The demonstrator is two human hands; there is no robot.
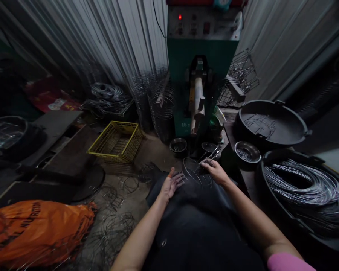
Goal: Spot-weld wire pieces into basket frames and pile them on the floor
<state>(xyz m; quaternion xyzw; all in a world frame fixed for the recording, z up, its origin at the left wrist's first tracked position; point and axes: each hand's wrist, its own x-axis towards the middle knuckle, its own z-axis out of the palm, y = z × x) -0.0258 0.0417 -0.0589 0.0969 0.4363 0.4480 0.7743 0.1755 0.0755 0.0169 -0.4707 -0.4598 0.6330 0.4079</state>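
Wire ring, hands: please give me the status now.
Left hand open, palm up, at the wire ring. Right hand grips the ring's right side, over the lap. Green machine ahead; yellow basket lies apart to the left.

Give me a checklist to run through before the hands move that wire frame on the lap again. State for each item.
1. Right hand on the wire frame: ok, fingers rest on its right rim.
2. Left hand placed: ok, open palm beside the frame's left edge; whether it touches, cannot tell.
3. Frame supported: ok, it lies on the dark apron over the lap.
4. Green machine powered: a red lamp glows; running or not, cannot tell.
5. Wire supply: ok, coiled wire fills the black tub at right.
6. Floor at left: not ok, loose wire frames lie scattered.
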